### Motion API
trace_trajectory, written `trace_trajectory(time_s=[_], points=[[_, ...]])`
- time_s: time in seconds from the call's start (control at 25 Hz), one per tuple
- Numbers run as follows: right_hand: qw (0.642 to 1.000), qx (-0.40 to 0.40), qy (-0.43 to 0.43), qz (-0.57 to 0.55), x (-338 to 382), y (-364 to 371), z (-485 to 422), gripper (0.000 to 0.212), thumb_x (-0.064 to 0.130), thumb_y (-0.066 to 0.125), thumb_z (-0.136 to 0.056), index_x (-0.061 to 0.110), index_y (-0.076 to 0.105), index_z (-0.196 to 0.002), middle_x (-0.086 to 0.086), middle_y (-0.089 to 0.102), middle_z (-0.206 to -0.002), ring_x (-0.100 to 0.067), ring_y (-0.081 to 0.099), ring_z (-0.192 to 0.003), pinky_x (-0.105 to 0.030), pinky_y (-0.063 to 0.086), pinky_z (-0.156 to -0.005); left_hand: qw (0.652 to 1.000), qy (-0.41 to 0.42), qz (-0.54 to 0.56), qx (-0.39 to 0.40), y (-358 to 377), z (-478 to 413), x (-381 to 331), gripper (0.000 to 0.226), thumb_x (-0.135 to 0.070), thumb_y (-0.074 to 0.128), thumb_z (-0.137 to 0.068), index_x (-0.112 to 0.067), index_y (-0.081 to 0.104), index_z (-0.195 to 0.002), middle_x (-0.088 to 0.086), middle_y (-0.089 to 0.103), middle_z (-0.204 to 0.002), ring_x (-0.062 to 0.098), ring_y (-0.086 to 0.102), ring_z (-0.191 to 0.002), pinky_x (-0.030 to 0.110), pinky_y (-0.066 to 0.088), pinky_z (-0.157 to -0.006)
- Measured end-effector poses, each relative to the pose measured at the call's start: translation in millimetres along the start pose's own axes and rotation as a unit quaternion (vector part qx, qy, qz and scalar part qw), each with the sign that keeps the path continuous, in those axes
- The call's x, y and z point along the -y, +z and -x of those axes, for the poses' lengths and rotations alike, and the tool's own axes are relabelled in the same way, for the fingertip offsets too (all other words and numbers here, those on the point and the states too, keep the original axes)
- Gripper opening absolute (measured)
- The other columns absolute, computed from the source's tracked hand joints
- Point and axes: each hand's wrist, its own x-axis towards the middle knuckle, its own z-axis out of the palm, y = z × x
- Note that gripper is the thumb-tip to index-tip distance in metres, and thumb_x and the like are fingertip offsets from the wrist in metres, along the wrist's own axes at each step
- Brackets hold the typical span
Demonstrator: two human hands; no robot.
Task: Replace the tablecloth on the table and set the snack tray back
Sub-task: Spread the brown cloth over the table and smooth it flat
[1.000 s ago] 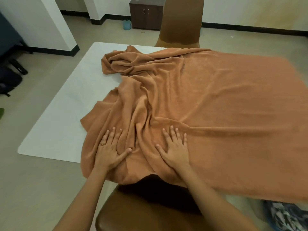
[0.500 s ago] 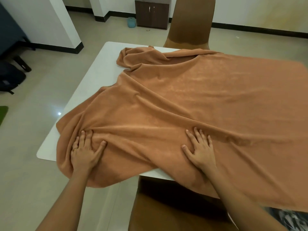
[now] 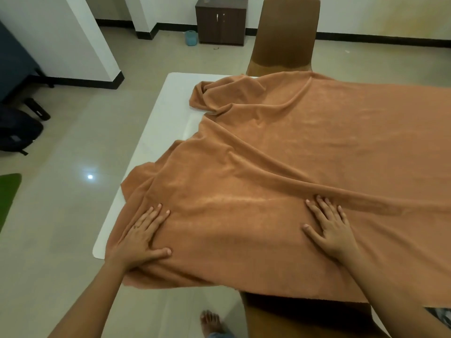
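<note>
White table (image 3: 156,123), tiled-floor room: orange-brown tablecloth (image 3: 292,167) lay over most of the top, both hands flat on it.
Left hand (image 3: 141,237), lower left of centre, pressed the tablecloth at the near-left corner, fingers straight, thumb spread, ring (image 3: 136,227) on one finger. Right hand (image 3: 332,228), lower right, lay flat, fingers spread, beside a long diagonal fold. Tablecloth was bunched at upper centre; bare table showed along the left. Brown chair (image 3: 285,37) stood at the far edge.
</note>
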Motion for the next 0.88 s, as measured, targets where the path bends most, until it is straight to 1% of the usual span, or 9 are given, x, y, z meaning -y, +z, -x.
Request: trace_trajectory(time_s=[0.12, 0.2, 0.24, 0.32, 0.36, 0.44, 0.52, 0.76, 0.88], points=[[1.0, 0.008, 0.03, 0.005, 10, 3, 5, 0.075, 0.068, 0.029, -0.081, 0.029, 0.036, -0.145, -0.005, 0.029, -0.155, -0.021, 0.016, -0.146, -0.049, 0.01, -0.118, 0.997, 0.072, 0.009, 0.031, -24, 8, 24, 0.104, -0.082, 0.056, -0.066, -0.031, 0.022, -0.15, -0.019, 0.015, -0.154, 0.013, 0.028, -0.139, 0.035, 0.032, -0.11], [0.995, -0.021, 0.1, 0.001, 43, 10, 5, 0.073, 0.063, 0.031, -0.079, 0.014, 0.051, -0.13, -0.02, 0.039, -0.143, -0.033, 0.02, -0.142, -0.057, 0.011, -0.115, 0.984, -0.026, 0.119, -0.131, -43, 3, 21, 0.076, -0.072, 0.054, -0.073, -0.029, 0.042, -0.134, -0.02, 0.04, -0.128, 0.016, 0.058, -0.102, 0.033, 0.051, -0.083], [0.992, -0.047, 0.119, -0.003, 70, 11, 0, 0.069, 0.059, 0.031, -0.08, 0.008, 0.053, -0.121, -0.025, 0.041, -0.138, -0.038, 0.021, -0.14, -0.059, 0.013, -0.114, 0.952, -0.102, 0.162, -0.237, -52, -7, 15, 0.061, -0.065, 0.048, -0.08, -0.027, 0.045, -0.127, -0.014, 0.045, -0.118, 0.019, 0.06, -0.09, 0.035, 0.052, -0.074], [0.99, -0.082, 0.095, -0.059, 143, 15, -19, 0.068, 0.054, 0.033, -0.086, 0.003, 0.048, -0.129, -0.027, 0.034, -0.145, -0.037, 0.016, -0.142, -0.055, 0.011, -0.116, 0.908, -0.177, 0.177, -0.335, -65, -38, 14, 0.05, -0.054, 0.033, -0.092, -0.024, 0.044, -0.13, -0.003, 0.049, -0.127, 0.027, 0.055, -0.108, 0.042, 0.045, -0.089], [0.991, -0.072, 0.059, -0.096, 185, 16, -31, 0.071, 0.054, 0.034, -0.089, 0.007, 0.039, -0.14, -0.022, 0.024, -0.153, -0.032, 0.01, -0.146, -0.049, 0.006, -0.118, 0.923, -0.166, 0.178, -0.298, -66, -53, 20, 0.052, -0.053, 0.027, -0.094, -0.028, 0.04, -0.138, -0.001, 0.047, -0.136, 0.027, 0.046, -0.124, 0.043, 0.037, -0.101], [0.992, -0.021, -0.017, -0.122, 264, 27, -51, 0.074, 0.059, 0.033, -0.092, 0.02, 0.017, -0.152, -0.008, 0.003, -0.16, -0.022, -0.004, -0.148, -0.042, -0.004, -0.119, 0.968, -0.15, 0.156, -0.124, -57, -73, 36, 0.069, -0.066, 0.01, -0.088, -0.037, 0.018, -0.15, -0.002, 0.028, -0.155, 0.022, 0.018, -0.145, 0.046, 0.011, -0.117], [0.995, 0.01, -0.047, -0.093, 314, 41, -62, 0.074, 0.065, 0.028, -0.092, 0.027, 0.01, -0.153, 0.0, -0.003, -0.16, -0.017, -0.007, -0.148, -0.045, -0.005, -0.118, 0.98, -0.184, 0.072, -0.02, -46, -79, 53, 0.089, -0.078, 0.0, -0.073, -0.036, 0.001, -0.151, -0.004, 0.001, -0.161, 0.015, -0.005, -0.147, 0.044, -0.007, -0.119], [0.999, 0.013, -0.036, -0.036, 322, 52, -63, 0.075, 0.068, 0.028, -0.09, 0.029, 0.015, -0.152, 0.002, 0.006, -0.161, -0.015, 0.0, -0.148, -0.048, 0.003, -0.118, 0.959, -0.281, 0.04, -0.007, -69, -85, 94, 0.102, -0.089, 0.03, -0.07, -0.038, -0.006, -0.15, -0.005, -0.008, -0.16, 0.027, -0.014, -0.146, 0.051, -0.015, -0.113], [0.999, 0.023, -0.038, -0.031, 326, 48, -67, 0.075, 0.068, 0.027, -0.09, 0.03, 0.013, -0.153, 0.003, 0.003, -0.161, -0.014, -0.003, -0.148, -0.047, 0.002, -0.118, 0.923, -0.373, 0.084, 0.041, -73, -78, 130, 0.105, -0.096, 0.022, -0.063, -0.037, 0.016, -0.15, 0.003, 0.001, -0.161, 0.034, -0.014, -0.145, 0.061, -0.016, -0.11]])
